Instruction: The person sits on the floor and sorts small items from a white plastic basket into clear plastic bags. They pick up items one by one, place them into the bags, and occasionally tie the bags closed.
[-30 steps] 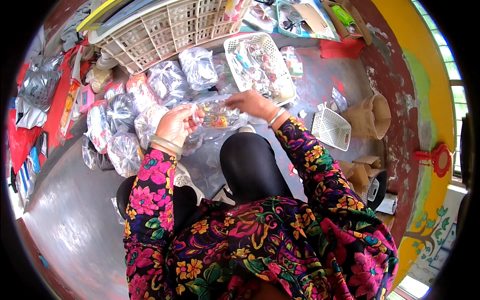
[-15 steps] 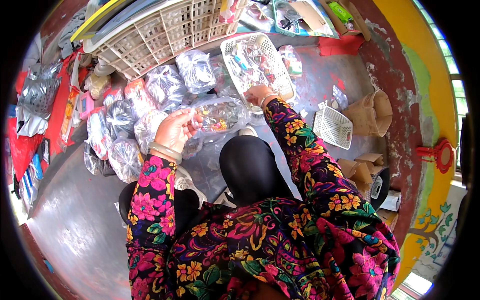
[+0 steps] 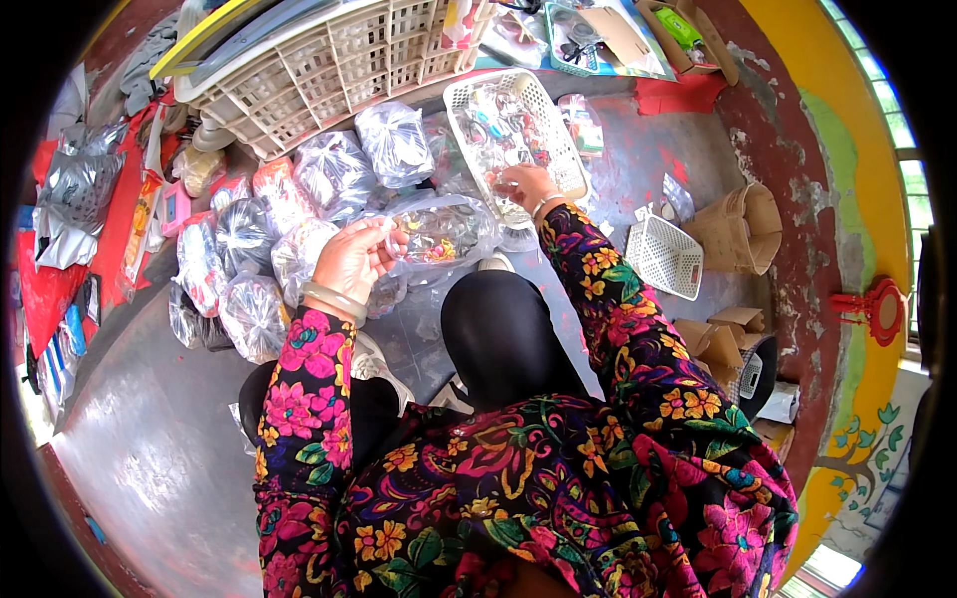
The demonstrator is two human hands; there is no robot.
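My left hand (image 3: 347,263) is closed, pinching the edge of a clear plastic bag (image 3: 444,237). The bag lies stretched out toward the right, with small red, yellow and dark pieces visible inside it. My right hand (image 3: 528,185) reaches over the near right end of a white perforated basket (image 3: 572,149), fingers bent down toward its contents. Small clear packets with red and grey bits (image 3: 506,125) fill that basket. Whatever the right fingertips grip is too small to make out.
Tied plastic bags (image 3: 334,169) are heaped on the left, below a large beige crate (image 3: 349,65). To the right stand a smaller white basket (image 3: 666,254) and a brown paper bag (image 3: 736,229). My black-clad knee (image 3: 508,339) rises close beneath the hands.
My right hand has shifted slightly right and up along the basket's near end. Bright blue pieces seen among the packets no longer show. The left hand keeps its hold on the bag.
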